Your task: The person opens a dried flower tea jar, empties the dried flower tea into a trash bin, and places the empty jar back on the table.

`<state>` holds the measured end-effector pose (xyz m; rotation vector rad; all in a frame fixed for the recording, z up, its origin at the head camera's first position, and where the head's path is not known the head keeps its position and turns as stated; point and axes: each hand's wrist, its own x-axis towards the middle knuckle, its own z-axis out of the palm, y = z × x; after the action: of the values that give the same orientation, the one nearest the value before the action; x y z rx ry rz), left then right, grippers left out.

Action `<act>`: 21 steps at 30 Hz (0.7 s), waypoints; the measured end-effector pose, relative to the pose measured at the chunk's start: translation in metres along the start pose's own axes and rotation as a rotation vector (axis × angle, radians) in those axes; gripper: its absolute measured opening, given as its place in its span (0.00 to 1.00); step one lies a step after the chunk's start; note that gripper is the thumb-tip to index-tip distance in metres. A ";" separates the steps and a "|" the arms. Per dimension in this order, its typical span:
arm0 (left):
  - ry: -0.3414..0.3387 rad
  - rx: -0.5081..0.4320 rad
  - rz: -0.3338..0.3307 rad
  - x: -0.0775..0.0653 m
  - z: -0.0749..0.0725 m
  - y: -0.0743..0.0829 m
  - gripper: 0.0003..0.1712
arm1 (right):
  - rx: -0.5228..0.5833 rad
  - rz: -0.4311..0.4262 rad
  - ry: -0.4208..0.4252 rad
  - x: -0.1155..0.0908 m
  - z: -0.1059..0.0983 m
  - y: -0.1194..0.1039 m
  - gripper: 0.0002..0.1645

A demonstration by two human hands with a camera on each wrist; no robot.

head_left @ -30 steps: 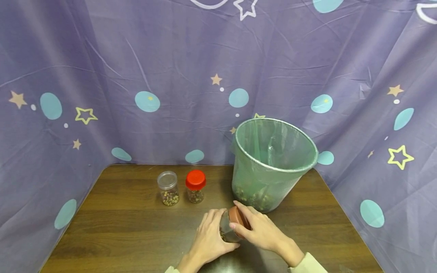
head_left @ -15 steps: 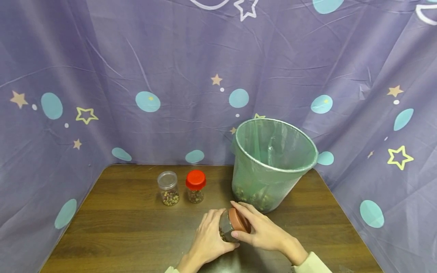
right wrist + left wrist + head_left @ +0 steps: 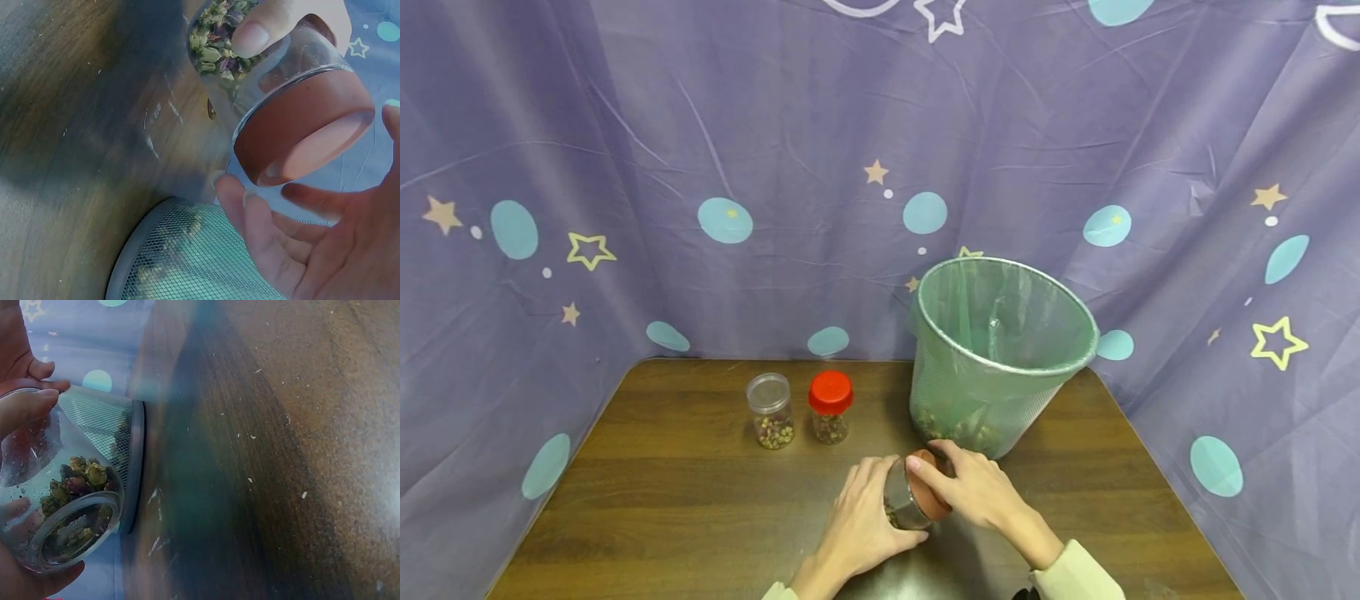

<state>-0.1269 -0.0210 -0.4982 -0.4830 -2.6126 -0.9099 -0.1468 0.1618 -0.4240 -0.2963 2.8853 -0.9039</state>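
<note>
Lower ctr: L hand (image 3: pixel 865 512) grips clear cylindrical jar (image 3: pixel 902 500), prob. to brace it; brown round lid (image 3: pixel 932 500) angled twd R hand (image 3: pixel 983 493), prob. for reach; latter's fingers loose, unclamped.

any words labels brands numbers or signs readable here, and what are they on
No readable text in any view.
Base of the held jar: possible faint marks, too blurred to read.
Brown lid: no lettering visible.
Red lid and clear lid: nothing readable at this size.
Curtain: printed stars and ovals, no words seen.
</note>
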 end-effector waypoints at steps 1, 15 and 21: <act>-0.001 0.002 0.001 0.000 0.000 0.000 0.53 | -0.002 0.010 0.001 0.001 0.000 0.000 0.39; -0.014 0.001 0.001 0.000 -0.002 0.000 0.53 | 0.055 0.087 -0.072 0.004 0.005 -0.004 0.42; -0.019 0.000 -0.004 0.000 -0.002 0.001 0.54 | 0.105 0.067 -0.092 0.002 0.005 -0.003 0.44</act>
<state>-0.1264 -0.0215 -0.4966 -0.4893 -2.6311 -0.9115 -0.1476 0.1561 -0.4261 -0.2242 2.7362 -0.9981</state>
